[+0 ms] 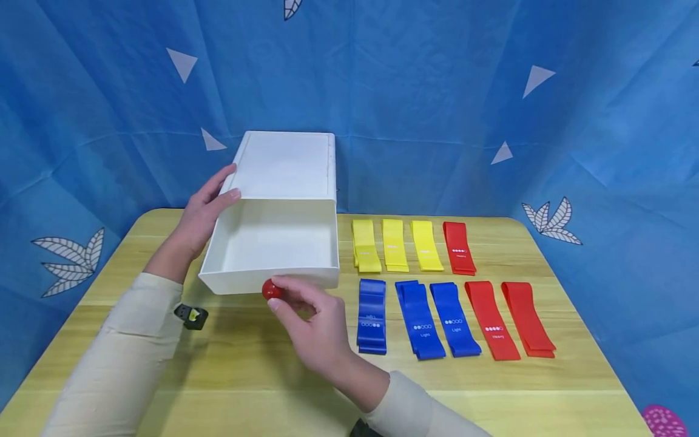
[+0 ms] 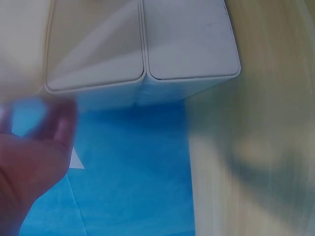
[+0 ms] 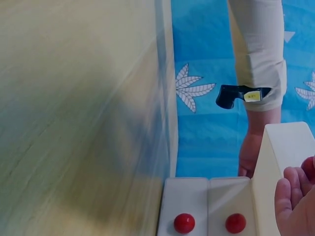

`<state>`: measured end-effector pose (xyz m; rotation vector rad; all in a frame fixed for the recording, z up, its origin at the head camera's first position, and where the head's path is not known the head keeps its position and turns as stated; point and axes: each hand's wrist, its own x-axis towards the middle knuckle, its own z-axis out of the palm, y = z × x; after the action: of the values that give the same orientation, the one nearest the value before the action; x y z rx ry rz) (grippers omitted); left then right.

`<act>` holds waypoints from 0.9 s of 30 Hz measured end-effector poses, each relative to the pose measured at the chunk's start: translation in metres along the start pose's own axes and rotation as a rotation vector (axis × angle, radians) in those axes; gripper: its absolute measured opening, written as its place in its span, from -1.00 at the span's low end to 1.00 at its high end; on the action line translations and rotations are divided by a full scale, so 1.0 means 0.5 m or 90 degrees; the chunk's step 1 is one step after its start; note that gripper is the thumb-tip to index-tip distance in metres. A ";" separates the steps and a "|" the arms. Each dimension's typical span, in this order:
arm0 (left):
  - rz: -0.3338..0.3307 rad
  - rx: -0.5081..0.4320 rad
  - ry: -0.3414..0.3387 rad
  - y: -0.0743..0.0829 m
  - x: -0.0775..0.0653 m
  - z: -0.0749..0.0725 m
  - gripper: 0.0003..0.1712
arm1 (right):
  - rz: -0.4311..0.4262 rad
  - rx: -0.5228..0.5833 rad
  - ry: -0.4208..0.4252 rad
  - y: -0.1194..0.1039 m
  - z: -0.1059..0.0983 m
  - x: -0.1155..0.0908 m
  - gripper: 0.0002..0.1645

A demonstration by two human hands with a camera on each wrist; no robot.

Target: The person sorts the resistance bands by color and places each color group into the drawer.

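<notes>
A white drawer cabinet (image 1: 286, 164) stands at the back of the table, its top drawer (image 1: 273, 281) pulled out and bare inside. My right hand (image 1: 322, 325) pinches the red knob (image 1: 272, 289) on that drawer's front between thumb and fingers. In the right wrist view, two lower drawers show their own red knobs (image 3: 184, 223), their fronts flush. My left hand (image 1: 199, 218) rests on the cabinet's upper left edge, thumb and fingertips at the top. From the left wrist, the left hand (image 2: 37, 162) lies against the cabinet's side (image 2: 96, 44), fingers partly hidden.
Right of the cabinet lie folded resistance bands in two rows: yellow bands (image 1: 394, 246) and a red band (image 1: 460, 249) behind, blue bands (image 1: 419, 320) and red bands (image 1: 493, 320) in front. A blue patterned cloth (image 1: 415, 103) hangs behind the wooden table (image 1: 246, 376).
</notes>
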<state>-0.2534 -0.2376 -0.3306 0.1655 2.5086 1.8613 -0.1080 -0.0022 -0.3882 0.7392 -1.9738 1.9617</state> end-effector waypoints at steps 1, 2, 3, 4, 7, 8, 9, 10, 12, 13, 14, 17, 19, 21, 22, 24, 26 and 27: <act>0.000 -0.001 0.000 0.000 0.000 0.000 -0.21 | -0.004 0.003 0.001 0.000 0.000 0.000 -0.70; 0.000 -0.001 -0.001 0.001 0.000 0.000 -0.21 | -0.006 0.005 0.002 0.000 0.001 -0.001 -0.70; -0.002 0.000 -0.002 0.001 0.000 0.000 -0.21 | -0.011 0.003 0.001 0.000 0.001 -0.001 -0.70; -0.002 0.000 -0.002 0.001 0.000 0.000 -0.21 | -0.016 -0.001 0.001 0.000 0.001 -0.001 -0.70; -0.004 -0.001 -0.002 0.001 0.000 -0.001 -0.22 | -0.025 -0.015 -0.006 0.001 -0.003 -0.001 -0.68; -0.004 -0.001 -0.003 0.002 0.000 -0.001 -0.22 | -0.027 -0.017 -0.009 0.001 -0.004 -0.001 -0.67; -0.005 -0.002 -0.003 0.001 -0.001 -0.001 -0.22 | -0.030 -0.021 -0.013 0.001 -0.007 -0.002 -0.66; -0.005 -0.003 -0.003 0.001 -0.001 -0.001 -0.22 | -0.029 -0.022 -0.017 0.001 -0.010 -0.002 -0.65; -0.006 -0.004 -0.004 0.001 -0.001 -0.001 -0.22 | -0.021 -0.019 -0.027 -0.001 -0.017 -0.005 -0.65; -0.007 -0.004 -0.004 0.001 -0.001 -0.002 -0.22 | -0.015 -0.017 -0.032 -0.002 -0.021 -0.006 -0.65; -0.008 -0.004 -0.005 0.001 -0.001 -0.002 -0.21 | -0.005 -0.013 -0.036 -0.004 -0.027 -0.006 -0.66; -0.008 -0.004 -0.005 0.000 -0.001 -0.002 -0.21 | 0.019 -0.017 -0.041 -0.009 -0.046 -0.009 -0.70; -0.008 -0.001 -0.006 0.000 -0.001 -0.002 -0.21 | 0.025 -0.034 -0.040 -0.012 -0.060 -0.010 -0.73; -0.007 -0.001 -0.006 0.001 -0.002 -0.001 -0.21 | 0.020 -0.056 -0.039 -0.013 -0.078 -0.012 -0.75; -0.007 -0.002 -0.006 0.001 -0.002 -0.001 -0.21 | 0.017 -0.064 -0.040 -0.014 -0.086 -0.012 -0.76; -0.005 -0.003 -0.006 0.002 -0.002 -0.001 -0.21 | 0.006 -0.076 -0.042 -0.014 -0.104 -0.012 -0.75; -0.003 -0.006 -0.006 0.002 -0.001 -0.002 -0.22 | 0.005 -0.079 -0.046 -0.015 -0.122 -0.012 -0.74; -0.003 -0.007 -0.006 0.002 -0.001 -0.002 -0.22 | 0.003 -0.080 -0.044 -0.016 -0.129 -0.011 -0.73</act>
<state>-0.2530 -0.2383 -0.3294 0.1687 2.4904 1.8675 -0.1101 0.0628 -0.3810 0.7820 -2.1174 1.8183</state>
